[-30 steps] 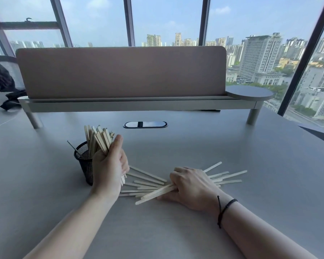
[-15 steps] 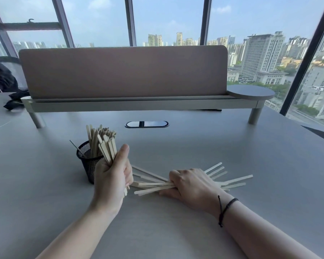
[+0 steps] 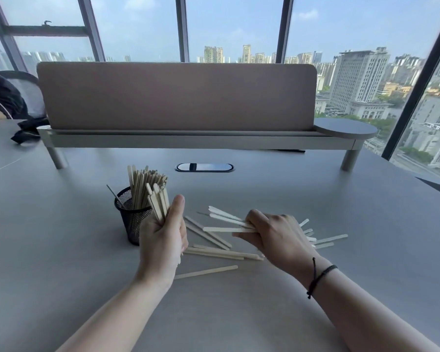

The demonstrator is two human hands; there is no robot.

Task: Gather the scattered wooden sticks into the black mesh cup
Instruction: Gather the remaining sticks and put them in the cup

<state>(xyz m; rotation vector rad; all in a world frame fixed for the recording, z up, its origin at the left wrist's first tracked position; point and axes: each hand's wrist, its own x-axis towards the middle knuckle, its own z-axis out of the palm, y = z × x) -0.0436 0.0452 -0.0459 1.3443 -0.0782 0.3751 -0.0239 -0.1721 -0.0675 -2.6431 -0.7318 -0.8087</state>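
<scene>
Grey table (image 3: 315,199): right hand (image 3: 277,235) grips sticks (image 3: 229,222) pointing left.

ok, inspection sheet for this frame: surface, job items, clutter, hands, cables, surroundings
Surface: grey desk, matte, with an oval grommet at centre.
Job items: mesh cup upright, left of centre, already holding a bunch of sticks; loose sticks lie on the desk between and behind the hands, one more nearer the person.
Clutter: a thin dark rod leans out of the cup; a black item at far left, unclear what.
Hands: left hand grips a bundle of sticks upright beside the cup; right hand grips several sticks roughly level above the desk.
Cables: nothing seen.
Surroundings: desk divider on a raised shelf, windows onto a city beyond.
</scene>
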